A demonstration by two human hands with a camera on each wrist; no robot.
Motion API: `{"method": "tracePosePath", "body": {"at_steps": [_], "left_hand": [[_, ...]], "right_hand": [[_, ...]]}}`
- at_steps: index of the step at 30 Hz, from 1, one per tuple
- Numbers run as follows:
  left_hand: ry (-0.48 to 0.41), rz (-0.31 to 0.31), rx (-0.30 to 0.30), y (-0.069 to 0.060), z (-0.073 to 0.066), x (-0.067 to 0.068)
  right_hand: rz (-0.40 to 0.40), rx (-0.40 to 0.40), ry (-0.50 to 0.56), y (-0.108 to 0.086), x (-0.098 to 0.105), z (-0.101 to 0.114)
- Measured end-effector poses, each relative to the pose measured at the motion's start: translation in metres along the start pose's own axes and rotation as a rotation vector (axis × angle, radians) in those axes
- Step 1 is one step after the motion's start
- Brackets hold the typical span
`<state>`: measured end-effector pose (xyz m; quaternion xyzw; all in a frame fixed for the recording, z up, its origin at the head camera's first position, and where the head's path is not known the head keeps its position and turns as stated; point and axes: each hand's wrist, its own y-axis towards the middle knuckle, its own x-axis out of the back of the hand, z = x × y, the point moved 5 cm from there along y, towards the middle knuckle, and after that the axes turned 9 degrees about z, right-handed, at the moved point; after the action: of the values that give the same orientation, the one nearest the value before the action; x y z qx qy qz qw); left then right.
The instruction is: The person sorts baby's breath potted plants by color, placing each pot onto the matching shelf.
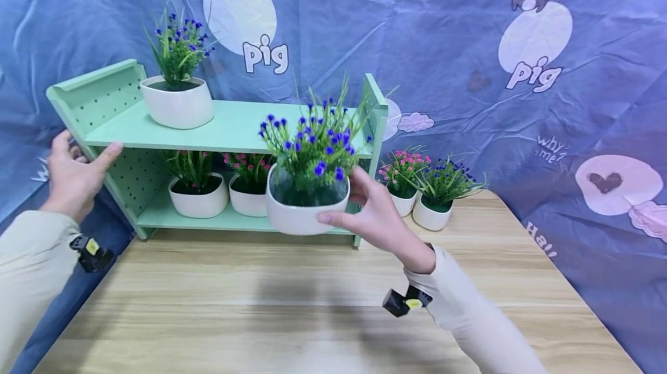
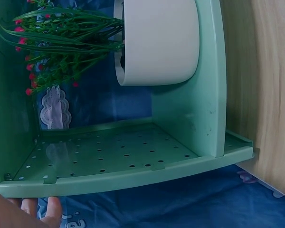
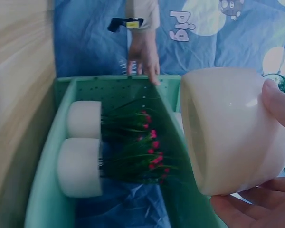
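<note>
1. Here, we find the right hand [image 1: 377, 212] holding a blue-flowered pot [image 1: 299, 217] between thumb and fingers, raised before the green shelf [image 1: 234, 125].
2. We note the left hand [image 1: 73, 174] gripping the shelf's left side panel [image 1: 118, 186].
3. We count two pink-flowered pots [image 1: 198, 203] on the lower board [image 1: 156, 216], a second blue-flowered pot [image 1: 177, 107] above.
4. We log two more pots [image 1: 434, 216] right of the shelf, blue cloth [image 1: 443, 44] behind.

A wooden table [image 1: 208, 304] bears two potted plants [image 1: 433, 215] and a green shelf [image 1: 239, 125] holding three more plants [image 1: 178, 103].
</note>
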<state>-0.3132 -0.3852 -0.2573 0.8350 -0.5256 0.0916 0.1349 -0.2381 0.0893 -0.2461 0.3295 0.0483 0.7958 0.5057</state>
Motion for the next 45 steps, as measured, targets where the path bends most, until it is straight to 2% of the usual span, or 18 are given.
{"method": "tracePosePath", "body": {"at_steps": [6, 9, 11, 19, 24, 30, 36, 40, 45], "left_hand": [[-0.002, 0.000, 0.007, 0.000, 0.000, -0.002], [0.008, 0.000, 0.017, 0.000, 0.000, -0.002], [0.013, 0.000, 0.019, 0.000, 0.000, -0.003], [0.013, 0.002, 0.009, -0.001, 0.000, -0.004], [0.003, 0.000, 0.008, -0.002, 0.002, -0.003], [-0.009, -0.020, -0.001, 0.000, 0.001, 0.000], [-0.019, -0.022, -0.010, 0.001, 0.001, -0.002], [-0.022, -0.033, -0.020, 0.001, 0.000, 0.000], [-0.035, -0.032, -0.015, 0.002, 0.001, 0.001]], "right_hand": [[-0.012, 0.057, 0.076, 0.033, 0.003, 0.012], [-0.022, 0.054, 0.109, 0.051, 0.005, 0.015], [-0.037, 0.039, 0.119, 0.063, 0.007, 0.017], [-0.087, -0.066, 0.052, 0.108, 0.013, 0.014], [-0.110, -0.120, -0.039, 0.138, 0.010, 0.011], [-0.101, -0.198, -0.081, 0.170, 0.000, 0.005], [-0.101, -0.219, -0.127, 0.189, -0.008, 0.007], [-0.096, -0.220, -0.137, 0.196, -0.011, 0.008], [-0.090, -0.264, -0.140, 0.203, -0.013, 0.004]]}}
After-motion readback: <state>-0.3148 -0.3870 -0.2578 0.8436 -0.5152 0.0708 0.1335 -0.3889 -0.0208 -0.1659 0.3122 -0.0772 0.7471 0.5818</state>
